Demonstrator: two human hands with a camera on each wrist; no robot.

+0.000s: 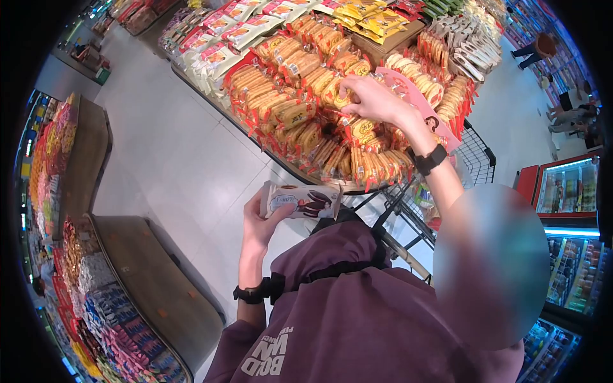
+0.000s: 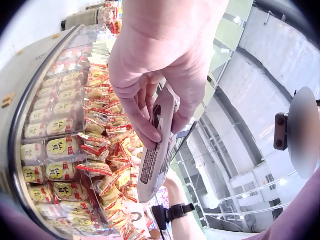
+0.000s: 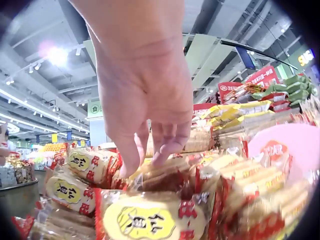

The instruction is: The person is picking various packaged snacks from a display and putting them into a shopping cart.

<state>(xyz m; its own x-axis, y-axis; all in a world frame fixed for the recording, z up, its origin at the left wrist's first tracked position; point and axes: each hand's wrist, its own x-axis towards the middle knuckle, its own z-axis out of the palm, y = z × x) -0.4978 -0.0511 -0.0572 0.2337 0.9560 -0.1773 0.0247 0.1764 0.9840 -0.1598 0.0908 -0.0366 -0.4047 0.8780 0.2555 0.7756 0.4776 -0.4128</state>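
My left hand point(image 1: 260, 217) holds a flat white snack pack point(image 1: 306, 200) with dark brown pictures on its front. The left wrist view shows that pack point(image 2: 159, 145) edge-on, pinched between thumb and fingers. My right hand point(image 1: 373, 99) reaches down onto a heap of clear-wrapped rice cracker packs point(image 1: 274, 96) with red ends and yellow labels. In the right wrist view, the thumb and fingers of the right hand point(image 3: 145, 100) point downward, apart, with fingertips right at the tops of the packs. One yellow-labelled rice cracker pack point(image 3: 150, 217) lies just in front of them.
White and pink packs point(image 1: 220, 54) and yellow bags point(image 1: 377, 22) share the display stand. A pink sign point(image 1: 418, 102) stands beside my right forearm. A wire shopping cart point(image 1: 479, 153) is at the right. Curved snack shelves point(image 1: 147, 274) line the left, across pale floor point(image 1: 166, 127).
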